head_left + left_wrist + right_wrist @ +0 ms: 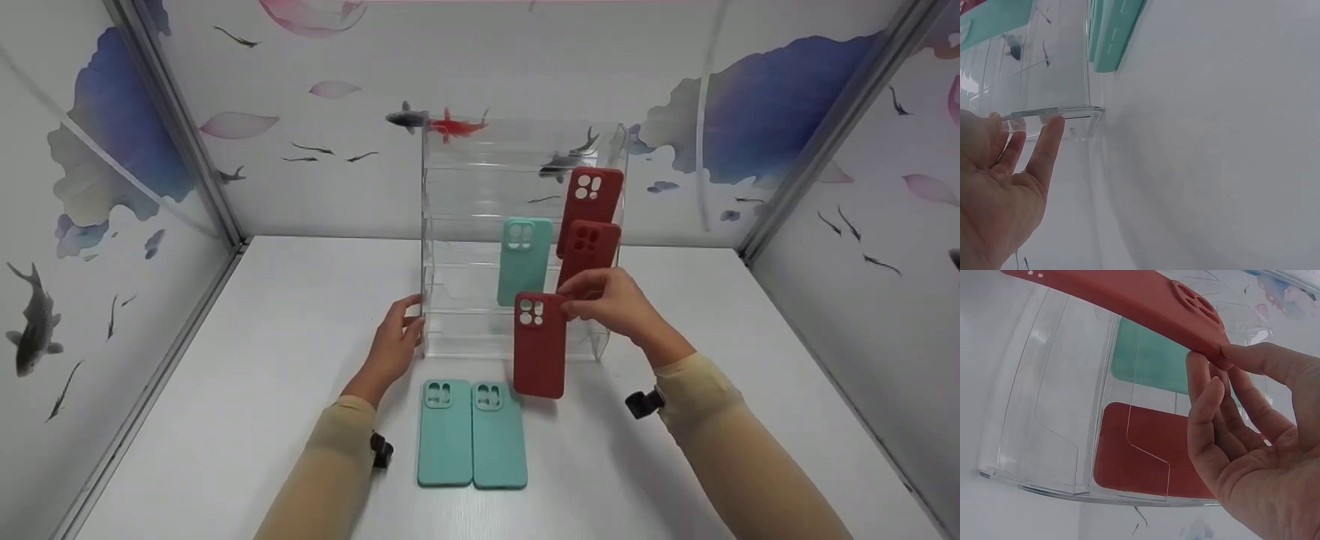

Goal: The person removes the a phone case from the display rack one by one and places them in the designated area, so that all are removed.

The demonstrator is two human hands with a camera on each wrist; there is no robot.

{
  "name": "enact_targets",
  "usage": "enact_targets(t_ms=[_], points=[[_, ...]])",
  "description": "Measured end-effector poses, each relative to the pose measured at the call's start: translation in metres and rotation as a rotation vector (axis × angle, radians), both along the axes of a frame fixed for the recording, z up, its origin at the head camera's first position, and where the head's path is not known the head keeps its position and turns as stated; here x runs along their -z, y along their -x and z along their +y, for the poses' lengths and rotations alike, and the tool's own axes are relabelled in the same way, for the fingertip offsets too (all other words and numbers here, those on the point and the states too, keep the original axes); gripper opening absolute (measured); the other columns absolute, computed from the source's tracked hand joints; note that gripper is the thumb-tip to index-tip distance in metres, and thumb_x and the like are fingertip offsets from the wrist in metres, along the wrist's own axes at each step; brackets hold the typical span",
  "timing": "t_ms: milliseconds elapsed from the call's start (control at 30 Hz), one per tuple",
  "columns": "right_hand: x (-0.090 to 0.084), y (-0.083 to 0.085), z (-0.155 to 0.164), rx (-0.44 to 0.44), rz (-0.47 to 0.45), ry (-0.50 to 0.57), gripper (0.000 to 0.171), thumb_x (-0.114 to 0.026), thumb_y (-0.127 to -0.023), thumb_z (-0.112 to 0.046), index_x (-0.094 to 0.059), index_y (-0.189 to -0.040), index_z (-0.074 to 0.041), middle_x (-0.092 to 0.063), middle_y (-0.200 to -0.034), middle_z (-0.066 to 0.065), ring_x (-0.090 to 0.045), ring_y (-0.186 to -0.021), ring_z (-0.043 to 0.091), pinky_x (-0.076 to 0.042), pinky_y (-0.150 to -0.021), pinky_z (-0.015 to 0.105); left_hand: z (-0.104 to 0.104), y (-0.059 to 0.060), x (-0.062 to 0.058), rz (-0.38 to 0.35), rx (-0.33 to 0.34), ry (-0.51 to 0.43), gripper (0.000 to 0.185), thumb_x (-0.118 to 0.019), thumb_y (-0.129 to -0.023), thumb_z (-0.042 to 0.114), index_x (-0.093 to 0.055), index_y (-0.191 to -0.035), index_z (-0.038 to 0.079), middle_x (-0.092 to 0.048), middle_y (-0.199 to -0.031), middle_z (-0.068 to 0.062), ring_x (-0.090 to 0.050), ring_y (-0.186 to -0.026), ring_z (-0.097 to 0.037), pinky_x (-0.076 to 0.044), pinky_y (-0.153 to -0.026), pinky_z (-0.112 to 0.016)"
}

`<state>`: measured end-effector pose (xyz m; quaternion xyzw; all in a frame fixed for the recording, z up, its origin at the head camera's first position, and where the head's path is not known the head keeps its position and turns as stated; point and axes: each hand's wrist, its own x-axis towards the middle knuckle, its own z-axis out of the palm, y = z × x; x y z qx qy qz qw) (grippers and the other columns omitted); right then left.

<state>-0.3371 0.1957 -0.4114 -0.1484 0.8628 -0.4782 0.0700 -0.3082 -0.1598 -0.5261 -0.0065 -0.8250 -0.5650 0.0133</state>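
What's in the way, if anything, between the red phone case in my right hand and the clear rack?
Nothing visible: your right hand holds the red phone case in front of the clear rack; two teal phone cases lie flat on the table, out of the way.

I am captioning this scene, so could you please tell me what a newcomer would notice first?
Probably the red case in the right hand, in front of the clear rack. Two more red cases stand on the rack's right, near a teal case. Two more teal cases lie on the table.
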Motion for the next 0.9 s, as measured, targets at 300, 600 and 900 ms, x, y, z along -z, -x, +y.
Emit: enact_targets(t_ms=[300,600,900], points=[[0.011,-0.002,0.010,-0.029,-0.136,-0.067,0.024,-0.079,-0.088,-0.014,-0.076,-0.111,-0.008,-0.072,-0.109,0.015,-0.072,-0.092,0.027,-0.065,-0.079,0.034,0.000,-0.001,-0.001,-0.004,0.004,-0.007,0.048,-0.046,-0.112,0.023,-0.033,-0.158,0.019,-0.040,-0.161,-0.007,-0.052,-0.141,-0.025,-0.054,-0.113,-0.041],[0.028,-0.004,0.019,-0.102,-0.229,-0.148,0.021,-0.077,-0.090,-0.013,-0.077,-0.111,-0.008,-0.076,-0.101,0.013,-0.075,-0.084,0.024,-0.066,-0.078,0.037,0.001,-0.001,0.001,-0.003,0.003,0.001,0.048,-0.045,-0.112,0.023,-0.033,-0.158,0.020,-0.040,-0.161,-0.003,-0.052,-0.141,-0.024,-0.055,-0.113,-0.039],[0.049,-0.008,0.022,-0.108,-0.291,-0.163,0.020,-0.075,-0.092,-0.011,-0.077,-0.112,-0.008,-0.078,-0.096,0.010,-0.076,-0.083,0.021,-0.066,-0.075,0.029,0.000,-0.003,-0.001,0.007,0.012,0.009,0.048,-0.046,-0.112,0.020,-0.032,-0.158,0.018,-0.040,-0.161,-0.009,-0.052,-0.140,-0.026,-0.055,-0.113,-0.042]])
